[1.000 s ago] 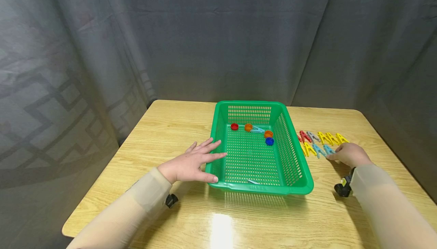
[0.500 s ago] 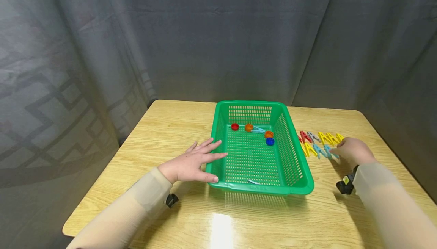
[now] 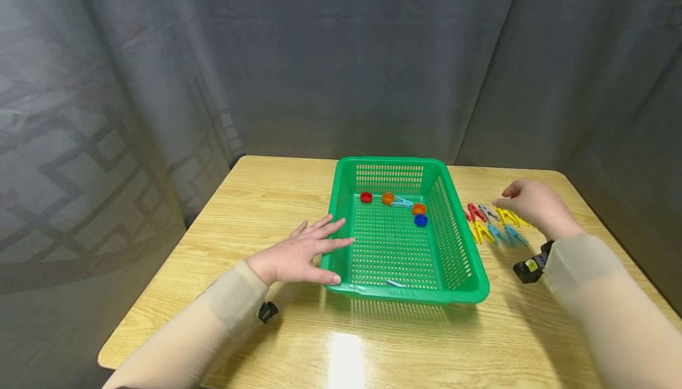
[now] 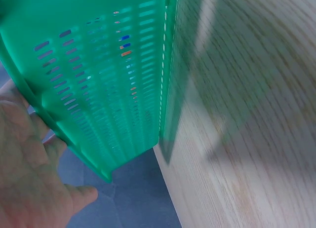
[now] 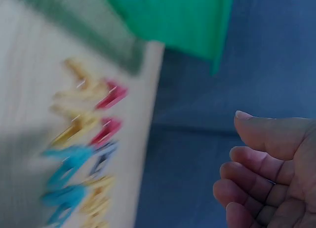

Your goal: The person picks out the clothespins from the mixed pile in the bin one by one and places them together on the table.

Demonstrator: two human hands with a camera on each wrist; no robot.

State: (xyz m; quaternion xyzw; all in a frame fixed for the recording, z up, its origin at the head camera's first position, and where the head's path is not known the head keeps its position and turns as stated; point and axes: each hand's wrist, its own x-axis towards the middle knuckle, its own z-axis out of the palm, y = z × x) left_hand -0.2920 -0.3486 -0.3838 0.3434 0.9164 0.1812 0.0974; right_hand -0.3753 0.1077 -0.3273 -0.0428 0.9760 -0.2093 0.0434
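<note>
My left hand (image 3: 301, 254) rests with spread fingers on the left rim of a green plastic basket (image 3: 405, 295). In the left wrist view its fingers lie along the basket's edge. My right hand (image 3: 538, 204) is raised over the clothespins to the basket's right, fingers loosely bent and holding nothing. Below it two rows of clothespins lie on the table: a red clothespin (image 3: 476, 213), a grey clothespin (image 3: 488, 214) and yellow ones behind, yellow clothespins (image 3: 483, 233) and blue clothespins (image 3: 515, 236) in front. The hand partly covers the yellow ones at the back.
Inside the basket lie a red cap (image 3: 366, 198), two orange caps (image 3: 419, 209), a blue cap (image 3: 421, 221), a light blue clothespin (image 3: 402, 202) and a pale thin piece (image 3: 395, 283). The wooden table (image 3: 256, 199) ends at a grey curtain (image 3: 341, 69).
My right hand has let go of the right-hand blue clothespin, which now lies angled beside the other blue one, and has lifted up and away to the back. The left hand stays put.
</note>
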